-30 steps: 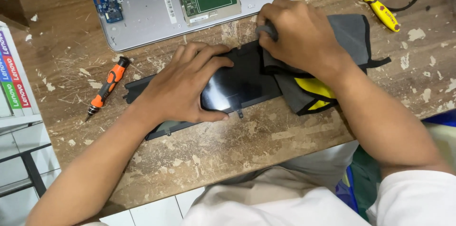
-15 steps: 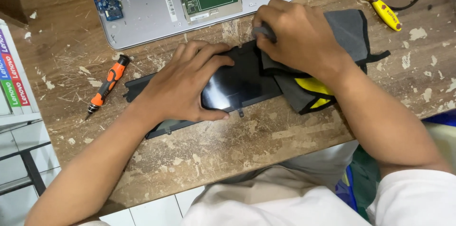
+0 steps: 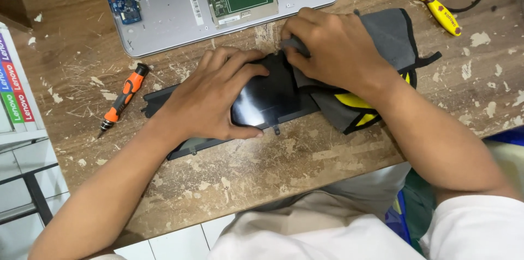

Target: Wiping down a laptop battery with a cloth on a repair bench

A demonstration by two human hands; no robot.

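Left hand (image 3: 215,96) lay flat, pinning the black battery pack (image 3: 267,99) on the desk (image 3: 305,167); right hand (image 3: 333,47) gripped a grey cloth (image 3: 390,33), wiping it. Wipe looked partway done.

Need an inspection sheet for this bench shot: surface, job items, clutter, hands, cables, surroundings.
Surface: worn wooden table, scratched, with pale flaking patches.
Job's things: flat black battery pack lying on the table; grey cloth with yellow trim over its right end.
Clutter: orange screwdriver left of the pack; yellow-handled tool at upper right; opened laptop base with green board exposed, at the far edge.
Hands: left hand pressed flat on the pack; right hand gripping the cloth against the pack.
Cables: black cable looped at upper right, beside the yellow-handled tool.
Surroundings: white tiled floor at left; the person's pale clothing at the near edge.
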